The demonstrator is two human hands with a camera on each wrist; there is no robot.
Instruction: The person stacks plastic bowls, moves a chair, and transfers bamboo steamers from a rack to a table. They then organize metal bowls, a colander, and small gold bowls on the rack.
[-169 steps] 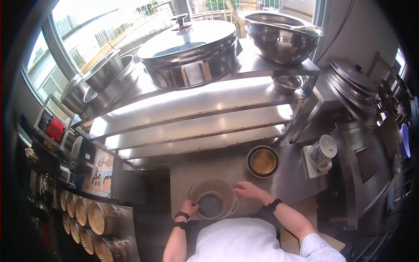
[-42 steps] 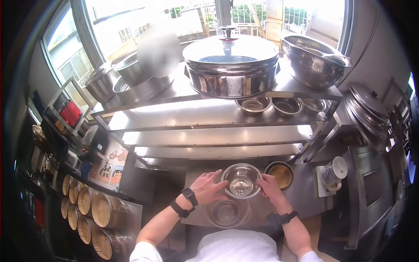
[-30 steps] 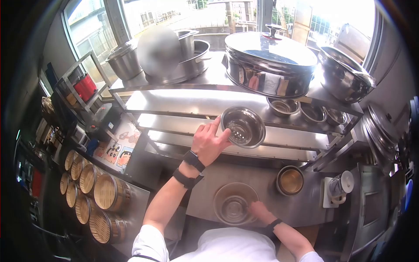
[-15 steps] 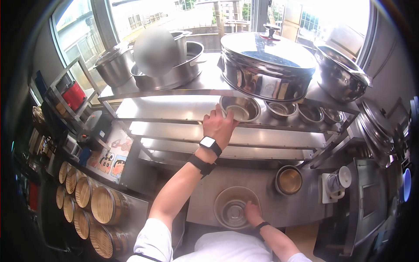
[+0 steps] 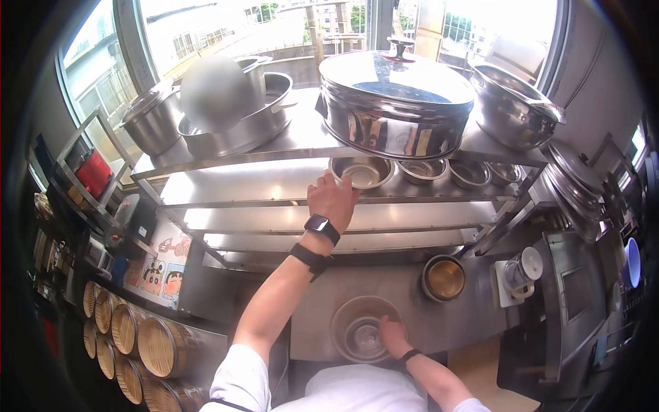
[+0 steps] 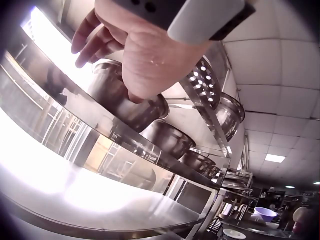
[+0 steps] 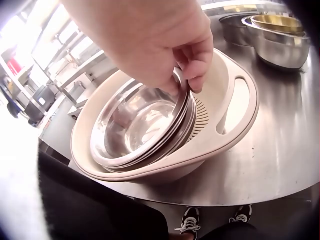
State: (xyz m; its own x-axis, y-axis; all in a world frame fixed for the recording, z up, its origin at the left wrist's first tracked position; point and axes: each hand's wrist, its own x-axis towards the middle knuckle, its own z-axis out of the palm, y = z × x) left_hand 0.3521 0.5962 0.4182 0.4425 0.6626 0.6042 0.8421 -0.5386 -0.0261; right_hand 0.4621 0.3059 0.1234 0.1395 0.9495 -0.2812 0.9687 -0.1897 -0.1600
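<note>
At the left end of a row of steel bowls on the upper shelf stands a steel bowl [image 5: 371, 172]. My left hand [image 5: 331, 202] is at its near left rim. In the left wrist view the fingers of that left hand [image 6: 155, 60] stretch loosely past the bowl [image 6: 112, 95], thumb close against its side. Down on the counter, my right hand [image 5: 392, 334] reaches into a beige colander [image 5: 343, 316]. The right wrist view shows the right hand [image 7: 150, 55] pinching the rim of a steel bowl [image 7: 145, 122], the top one of a nested stack inside the colander [image 7: 237, 122].
Two nested bowls [image 5: 444, 277], the inner one gold-coloured, stand right of the colander. Farther right is a lidded jug [image 5: 525, 268]. A large lidded pot [image 5: 398, 117] is on the top shelf. Bamboo steamers [image 5: 165, 347] are stacked at the left.
My left hand has carried a bowl up from over the counter to the shelf, where its fingers have loosened. My right hand has left that bowl and gone down into the colander.
</note>
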